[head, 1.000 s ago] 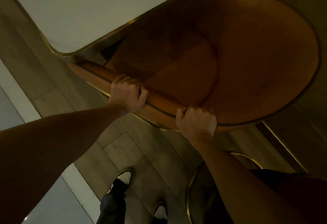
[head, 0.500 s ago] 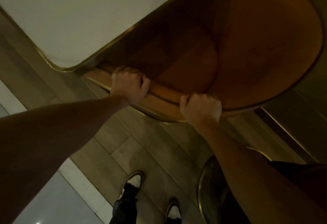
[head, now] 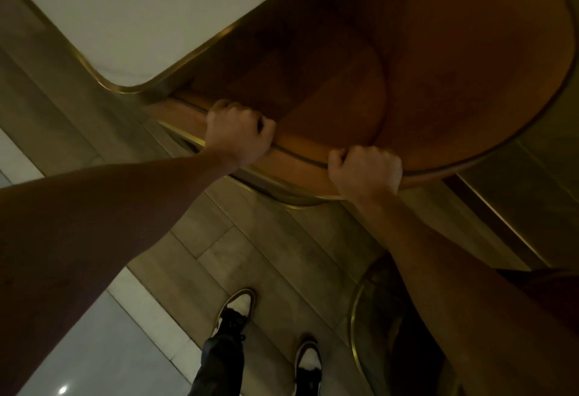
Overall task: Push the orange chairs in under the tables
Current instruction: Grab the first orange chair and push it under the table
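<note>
An orange upholstered chair [head: 445, 76] with a curved, brass-trimmed back fills the upper right of the head view. Its seat front is tucked beneath the white table [head: 125, 13], whose rounded corner has a brass edge. My left hand [head: 238, 135] is closed over the top rim of the chair back near the table corner. My right hand [head: 366, 173] grips the same rim a little further right. Both arms stretch forward from the bottom of the frame.
My two shoes [head: 235, 308] stand on wood-look floor planks [head: 250, 254] behind the chair. A pale tiled strip [head: 94, 348] runs at the lower left. A dark round brass-rimmed object [head: 391, 333] sits low at the right under my forearm.
The chair has slid forward under the table, so more of its seat is now hidden by the tabletop. Both hands kept their grip on the back rim and I stepped after it.
</note>
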